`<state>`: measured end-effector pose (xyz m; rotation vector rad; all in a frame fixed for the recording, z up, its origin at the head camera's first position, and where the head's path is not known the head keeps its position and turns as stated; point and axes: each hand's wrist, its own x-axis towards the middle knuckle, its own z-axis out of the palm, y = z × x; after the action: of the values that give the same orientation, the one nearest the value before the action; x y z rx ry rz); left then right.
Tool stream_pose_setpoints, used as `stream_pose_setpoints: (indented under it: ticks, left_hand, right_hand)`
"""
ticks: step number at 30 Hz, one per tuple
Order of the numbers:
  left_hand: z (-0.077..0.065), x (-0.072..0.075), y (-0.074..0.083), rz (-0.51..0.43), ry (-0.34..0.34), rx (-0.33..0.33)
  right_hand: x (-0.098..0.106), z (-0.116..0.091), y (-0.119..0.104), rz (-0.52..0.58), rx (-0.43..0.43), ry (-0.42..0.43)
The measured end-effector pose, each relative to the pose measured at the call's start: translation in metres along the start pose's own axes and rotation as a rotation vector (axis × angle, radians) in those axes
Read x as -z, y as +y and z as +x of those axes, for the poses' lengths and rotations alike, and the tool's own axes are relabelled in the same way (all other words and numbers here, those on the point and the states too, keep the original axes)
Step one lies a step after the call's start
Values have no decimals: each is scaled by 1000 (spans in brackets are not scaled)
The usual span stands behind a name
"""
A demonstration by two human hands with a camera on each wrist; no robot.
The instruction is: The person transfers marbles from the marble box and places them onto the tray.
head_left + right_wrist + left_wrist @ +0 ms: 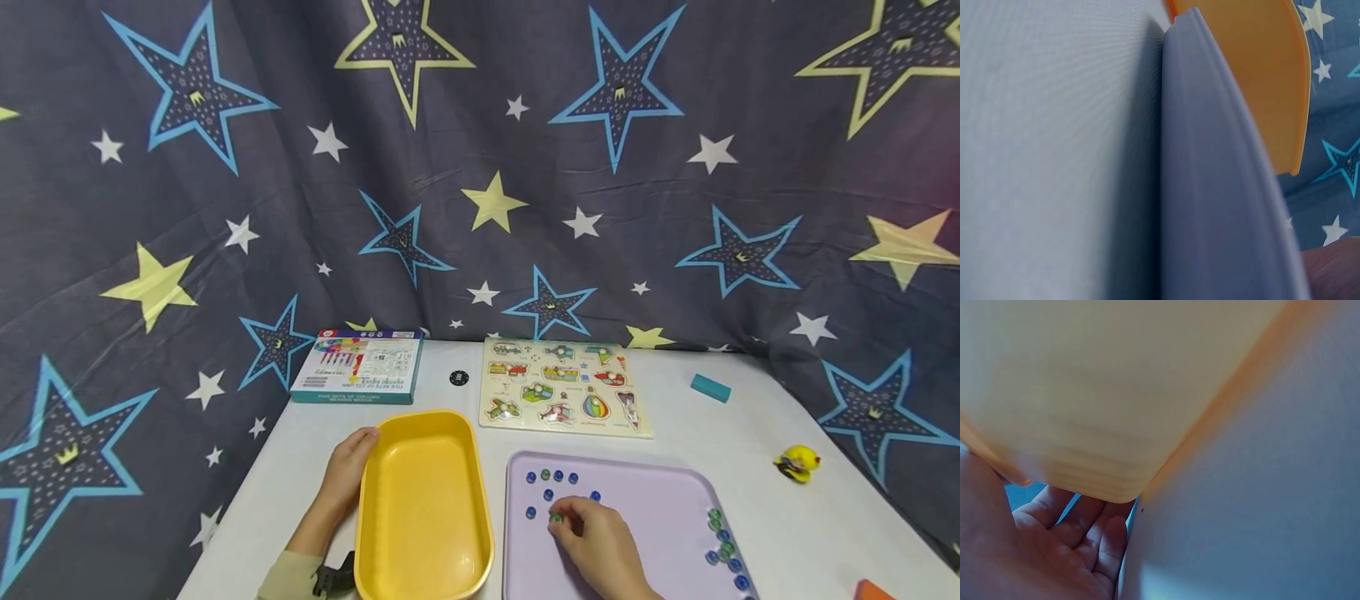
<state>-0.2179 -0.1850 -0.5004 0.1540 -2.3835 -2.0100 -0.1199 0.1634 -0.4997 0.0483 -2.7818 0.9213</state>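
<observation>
In the head view my left hand (pixel 347 471) grips the upper left rim of an empty yellow tray (pixel 429 508). The left wrist view shows its fingers (pixel 1088 534) bent beside the tray's wall (pixel 1097 394). To the right lies a shallow lilac tray (pixel 652 487). Over it, my right hand (pixel 600 542) pinches a green glass marble (pixel 556 518) between thumb and fingertips. Several blue marbles (pixel 548 495) and another green marble (pixel 545 474) lie around those fingertips. More blue and green marbles (pixel 723 536) line the lilac tray's right side. The lilac tray's wall (pixel 1222 162) hides most of the right hand in the right wrist view.
Behind the trays lie a boxed set (pixel 358 367), a wooden picture puzzle board (pixel 562 386) and a black disc (pixel 459 377). A teal block (pixel 710 387), a yellow duck toy (pixel 797 462) and an orange piece (pixel 872 591) are at the right. A star-patterned curtain (pixel 450 150) hangs behind.
</observation>
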Motion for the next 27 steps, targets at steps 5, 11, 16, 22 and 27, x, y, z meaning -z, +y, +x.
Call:
stream_pose_setpoints:
  ticks: [5,11,16,22,27]
  left_hand:
    - [-1,2,-2,3,5,-2]
    - [-3,-1,-2,-2,11,-17]
    - [-1,-4,-1,-8,4,-26]
    - [1,-5,3,-8,-9,-6]
    - [-1,0,22,198,-63,-30]
  right_hand:
    - [-2,0,1,6,7,11]
    - [6,-2,3,108,-58,-13]
    - [23,-1,7,196,-148,12]
    - [51,4,8,365,-215,9]
    - [86,18,1,407,-129,-33]
